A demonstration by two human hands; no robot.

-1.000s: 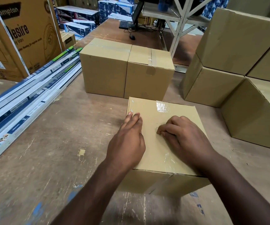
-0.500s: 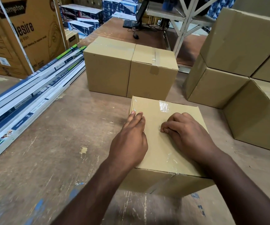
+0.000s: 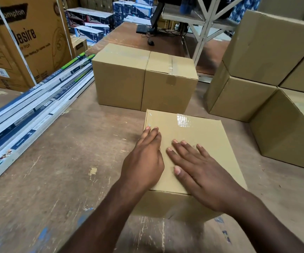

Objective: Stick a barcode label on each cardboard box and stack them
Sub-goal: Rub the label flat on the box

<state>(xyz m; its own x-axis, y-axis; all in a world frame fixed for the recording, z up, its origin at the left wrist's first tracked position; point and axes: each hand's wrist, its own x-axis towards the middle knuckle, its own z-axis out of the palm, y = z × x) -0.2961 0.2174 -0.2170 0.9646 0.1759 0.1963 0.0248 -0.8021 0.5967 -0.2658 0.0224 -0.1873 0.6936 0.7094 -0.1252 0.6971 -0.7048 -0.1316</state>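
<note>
1. A sealed cardboard box (image 3: 193,148) stands on the worn wooden floor (image 3: 47,179), close in front of the person, with a strip of clear tape shining near its far edge.
2. The left hand (image 3: 143,161) lies on the left part of the box top. Its fingers are straight and close together, pointing away along the left edge, and it holds nothing.
3. The right hand (image 3: 202,172) lies flat on the middle of the same top, its fingers stretched out and slightly spread. It also holds nothing.
4. This is the main change: half a second ago the right fingers were curled, with the knuckles bent and the tips pressing on the cardboard. Now they are opened and laid flat.
5. The left hand keeps almost the same place and the same shape as before.
6. The box itself has not moved from its place in front of the two other boxes.
7. I cannot see a barcode label on the top; if there is one under the hands, it is hidden.
8. Behind the box, two more brown boxes (image 3: 143,79) stand side by side, touching each other.
9. On the right, several boxes are piled (image 3: 257,70), some of them tilted.
10. On the left, long flat cartons (image 3: 29,114) lie on the floor beside a large printed carton (image 3: 19,42).
</note>
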